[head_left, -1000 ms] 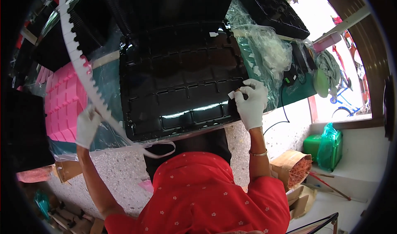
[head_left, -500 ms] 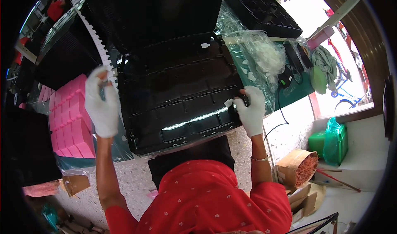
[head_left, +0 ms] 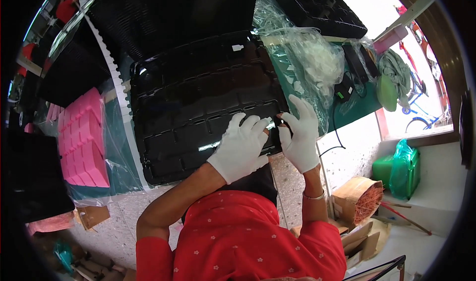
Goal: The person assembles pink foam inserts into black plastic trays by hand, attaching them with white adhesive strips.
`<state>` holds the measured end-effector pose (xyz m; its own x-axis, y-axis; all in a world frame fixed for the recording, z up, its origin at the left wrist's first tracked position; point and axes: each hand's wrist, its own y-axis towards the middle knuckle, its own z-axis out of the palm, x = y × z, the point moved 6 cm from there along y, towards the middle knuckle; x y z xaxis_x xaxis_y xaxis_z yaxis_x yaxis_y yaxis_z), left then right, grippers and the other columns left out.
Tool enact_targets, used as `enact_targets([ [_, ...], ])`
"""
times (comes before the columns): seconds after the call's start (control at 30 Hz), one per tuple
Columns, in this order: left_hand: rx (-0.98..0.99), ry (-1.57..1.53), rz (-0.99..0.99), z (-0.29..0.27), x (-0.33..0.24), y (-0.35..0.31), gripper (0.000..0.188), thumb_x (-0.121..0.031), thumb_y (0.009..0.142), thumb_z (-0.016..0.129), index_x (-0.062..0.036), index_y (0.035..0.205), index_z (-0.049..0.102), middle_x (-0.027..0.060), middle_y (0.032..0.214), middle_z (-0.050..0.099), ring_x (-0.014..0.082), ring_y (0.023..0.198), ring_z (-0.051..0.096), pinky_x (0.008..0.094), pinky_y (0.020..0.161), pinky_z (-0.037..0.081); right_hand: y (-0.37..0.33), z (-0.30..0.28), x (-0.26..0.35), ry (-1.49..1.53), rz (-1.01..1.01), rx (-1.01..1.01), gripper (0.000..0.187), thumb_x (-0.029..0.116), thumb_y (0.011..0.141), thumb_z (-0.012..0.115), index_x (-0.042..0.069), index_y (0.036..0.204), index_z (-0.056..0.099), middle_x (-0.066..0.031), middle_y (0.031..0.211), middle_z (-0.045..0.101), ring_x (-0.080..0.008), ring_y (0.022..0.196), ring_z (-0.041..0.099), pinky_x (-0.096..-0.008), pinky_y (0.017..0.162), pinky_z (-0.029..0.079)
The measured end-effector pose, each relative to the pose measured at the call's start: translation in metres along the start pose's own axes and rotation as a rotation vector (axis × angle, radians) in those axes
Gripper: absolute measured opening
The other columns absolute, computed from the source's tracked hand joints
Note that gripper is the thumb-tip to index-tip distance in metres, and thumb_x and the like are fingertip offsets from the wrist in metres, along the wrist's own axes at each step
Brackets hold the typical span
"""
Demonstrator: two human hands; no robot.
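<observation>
A large glossy black moulded plastic panel lies on the table in front of me. My left hand, in a white glove with bare fingertips, rests palm down over its near right part, fingers spread. The left forefinger touches a small white piece close to the right edge. My right hand, gloved likewise, has thumb and forefinger bent around that edge while its other fingers stretch out. The exact contact under the right fingertips is hard to see. Another white label is on the panel's far part.
An upright black panel stands behind. Pink foam blocks are stacked at left. Clear plastic wrap, a black tray, a black adapter with cable and a green cloth lie rightward. A cardboard box is on the floor.
My left hand has come down from the left side onto the near right part of the panel, beside the right hand. The right hand stays at the right edge.
</observation>
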<state>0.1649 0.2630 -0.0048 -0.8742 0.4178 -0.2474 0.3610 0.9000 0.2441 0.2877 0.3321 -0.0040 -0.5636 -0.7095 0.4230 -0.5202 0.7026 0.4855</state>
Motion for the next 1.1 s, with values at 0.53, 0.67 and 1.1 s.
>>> enact_targets([
  [0.53,0.108,0.002,-0.185,0.014,0.032,0.046,0.013,-0.016,0.082,0.066,-0.01,0.093,0.067,0.0082,0.093,0.062,0.028,0.09,0.059,0.0433,0.078,0.043,-0.007,0.023,-0.016,0.149,0.156,-0.181,0.019,0.002,0.075,0.063,0.005,0.094,0.065,-0.0184,0.123,0.058,-0.0386,0.115,0.052,-0.0495,0.101,0.039],
  [0.67,0.119,-0.035,-0.185,0.011,0.029,0.05,0.013,-0.013,0.08,0.067,-0.0099,0.092,0.067,0.0081,0.092,0.062,0.0285,0.09,0.059,0.0438,0.079,0.043,-0.007,0.02,-0.016,0.156,0.151,-0.173,0.019,0.003,0.076,0.063,0.005,0.095,0.065,-0.0188,0.123,0.058,-0.0396,0.114,0.052,-0.0503,0.102,0.038],
  [1.1,0.117,-0.024,-0.185,0.01,0.03,0.049,0.014,-0.013,0.081,0.067,-0.0072,0.094,0.064,0.0104,0.092,0.062,0.0307,0.089,0.059,0.0445,0.078,0.044,-0.01,0.02,-0.016,0.099,0.114,-0.183,0.019,0.002,0.075,0.063,0.004,0.093,0.065,-0.0188,0.123,0.057,-0.0406,0.115,0.05,-0.0488,0.098,0.039],
])
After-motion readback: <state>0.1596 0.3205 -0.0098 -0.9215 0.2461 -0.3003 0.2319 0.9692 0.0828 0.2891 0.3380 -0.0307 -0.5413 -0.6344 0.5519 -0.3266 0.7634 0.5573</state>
